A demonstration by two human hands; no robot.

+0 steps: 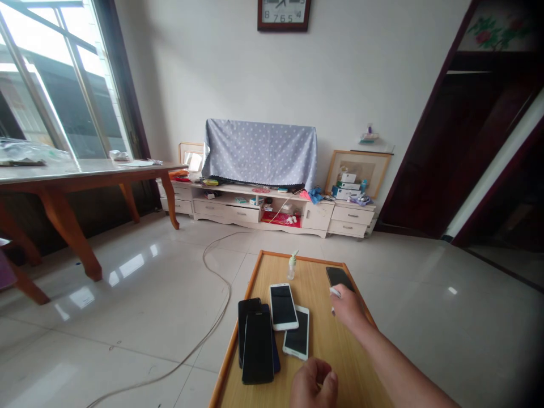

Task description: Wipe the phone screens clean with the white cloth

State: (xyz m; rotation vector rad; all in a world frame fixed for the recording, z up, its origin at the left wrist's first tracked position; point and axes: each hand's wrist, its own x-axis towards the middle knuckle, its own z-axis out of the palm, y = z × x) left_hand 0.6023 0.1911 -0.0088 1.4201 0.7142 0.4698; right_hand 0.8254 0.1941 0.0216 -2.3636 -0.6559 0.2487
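Observation:
My right hand [351, 310] is closed around a small white wad [335, 292], perhaps a tissue or cloth. It is over the right side of the wooden tabletop, just in front of a dark phone [339, 277]. Low in the view, my left hand [314, 386] is curled into a loose fist, with nothing visible in it. Beyond that hand lies a white phone [298, 334], partly covered by another white phone [284, 306]. To the left, a black phone [258, 348] rests across another black phone [246, 309] and a dark blue one [277, 357].
A small clear pump bottle [291, 267] stands near the far edge of the small wooden table [323, 362], which has a raised rim. A cable [221, 277] runs over the tiled floor. Ahead is a white TV cabinet [227, 213]; a larger table [102, 173] is at left.

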